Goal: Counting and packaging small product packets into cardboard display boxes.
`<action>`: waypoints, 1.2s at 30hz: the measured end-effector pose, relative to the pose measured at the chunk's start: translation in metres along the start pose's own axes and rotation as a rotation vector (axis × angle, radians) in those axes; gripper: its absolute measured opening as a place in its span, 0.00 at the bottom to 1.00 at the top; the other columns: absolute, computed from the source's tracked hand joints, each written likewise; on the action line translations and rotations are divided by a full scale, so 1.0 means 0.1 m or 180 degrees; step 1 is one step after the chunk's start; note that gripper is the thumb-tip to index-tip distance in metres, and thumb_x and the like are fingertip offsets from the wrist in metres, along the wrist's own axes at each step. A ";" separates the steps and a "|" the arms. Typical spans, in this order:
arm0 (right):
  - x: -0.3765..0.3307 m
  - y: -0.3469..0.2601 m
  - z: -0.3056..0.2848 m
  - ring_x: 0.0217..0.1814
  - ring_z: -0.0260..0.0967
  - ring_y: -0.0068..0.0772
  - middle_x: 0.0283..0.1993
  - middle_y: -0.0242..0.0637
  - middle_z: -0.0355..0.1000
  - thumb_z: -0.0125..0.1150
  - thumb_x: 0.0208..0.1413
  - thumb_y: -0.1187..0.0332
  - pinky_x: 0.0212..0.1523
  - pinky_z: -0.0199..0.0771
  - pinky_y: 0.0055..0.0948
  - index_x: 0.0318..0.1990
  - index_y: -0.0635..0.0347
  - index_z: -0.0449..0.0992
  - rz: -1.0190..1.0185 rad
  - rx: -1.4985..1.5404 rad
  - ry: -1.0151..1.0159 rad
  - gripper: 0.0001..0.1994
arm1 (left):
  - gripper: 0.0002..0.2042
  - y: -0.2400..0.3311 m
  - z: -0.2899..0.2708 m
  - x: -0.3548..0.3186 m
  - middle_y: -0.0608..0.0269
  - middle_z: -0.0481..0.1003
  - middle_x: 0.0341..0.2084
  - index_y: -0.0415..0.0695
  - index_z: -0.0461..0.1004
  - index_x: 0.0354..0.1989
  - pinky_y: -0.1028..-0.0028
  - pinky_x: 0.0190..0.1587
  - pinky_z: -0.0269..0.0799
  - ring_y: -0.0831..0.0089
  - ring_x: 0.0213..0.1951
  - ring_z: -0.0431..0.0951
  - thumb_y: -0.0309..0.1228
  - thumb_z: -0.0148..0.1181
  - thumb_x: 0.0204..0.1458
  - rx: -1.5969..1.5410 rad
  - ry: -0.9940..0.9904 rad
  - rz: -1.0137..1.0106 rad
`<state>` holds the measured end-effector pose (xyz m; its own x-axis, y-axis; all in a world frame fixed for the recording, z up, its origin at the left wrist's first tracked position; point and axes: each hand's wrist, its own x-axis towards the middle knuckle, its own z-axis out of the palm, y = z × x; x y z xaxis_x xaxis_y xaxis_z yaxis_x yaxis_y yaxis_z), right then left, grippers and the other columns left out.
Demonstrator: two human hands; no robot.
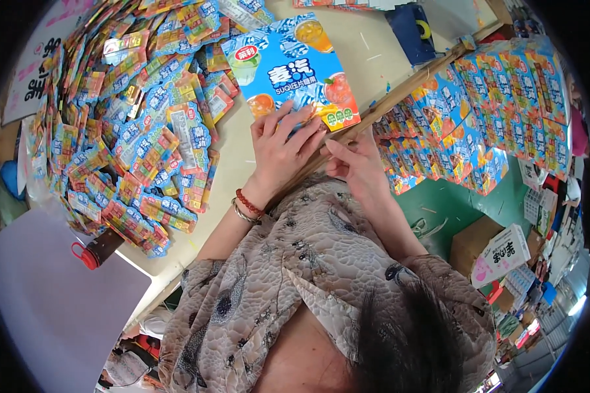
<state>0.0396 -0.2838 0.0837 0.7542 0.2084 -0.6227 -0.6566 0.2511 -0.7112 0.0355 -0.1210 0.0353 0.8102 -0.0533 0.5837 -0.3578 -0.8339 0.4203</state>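
A blue display box [288,62] with pictures of fruit drinks on its front lies tilted on the table. My left hand [285,141] lies over its lower edge, fingers stretched and apart on the printed face; the thumb is hidden. By the box's lower right corner, my right hand [357,160] hovers beside the wooden table edge. Its fingers are loosely curled, and I see nothing between them. Left of the box spreads a big heap of colourful candy packets [144,144].
Stacked printed boxes [505,98] stand to the right, beyond a wooden strip [400,85] along the table edge. A dark blue object [410,33] with a yellow ring sits at the far right of the table [233,164]. A red-lidded bottle [98,249] lies near left; cartons [501,255] stand lower right.
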 end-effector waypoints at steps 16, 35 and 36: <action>0.44 0.46 0.01 0.42 0.75 0.36 0.48 0.49 0.70 0.49 0.58 0.83 0.38 0.81 0.31 0.50 0.63 0.48 -0.0952 0.0170 -0.0006 0.18 | 0.16 -0.01 0.01 -0.01 0.74 0.74 0.51 0.54 0.79 0.44 0.65 0.56 0.58 0.66 0.55 0.69 0.37 0.69 0.43 0.0095 -0.0351 -0.0012; 1.16 -0.57 -0.21 0.45 0.68 0.25 0.46 0.34 0.73 0.44 0.60 0.37 0.47 0.68 0.27 0.53 0.64 0.72 -0.0839 -0.1595 -0.0154 0.35 | 0.29 -0.11 -0.14 -0.09 0.60 0.61 0.64 0.53 0.64 0.64 0.55 0.68 0.37 0.61 0.64 0.60 0.34 0.63 0.52 0.0143 -0.0362 0.0301; 1.29 -0.62 -0.17 0.45 0.68 0.25 0.46 0.34 0.73 0.47 0.58 0.37 0.47 0.68 0.27 0.53 0.64 0.72 -0.1004 -0.2325 -0.0296 0.35 | 0.30 -0.17 -0.08 -0.11 0.57 0.57 0.66 0.48 0.57 0.67 0.56 0.69 0.36 0.60 0.66 0.57 0.34 0.59 0.55 -0.0387 0.0108 -0.0462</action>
<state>0.1779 -0.2889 0.0420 0.8817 0.3167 -0.3498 -0.2275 -0.3643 -0.9031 0.0285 -0.1017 0.0273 0.8420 0.0829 0.5331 -0.2935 -0.7588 0.5815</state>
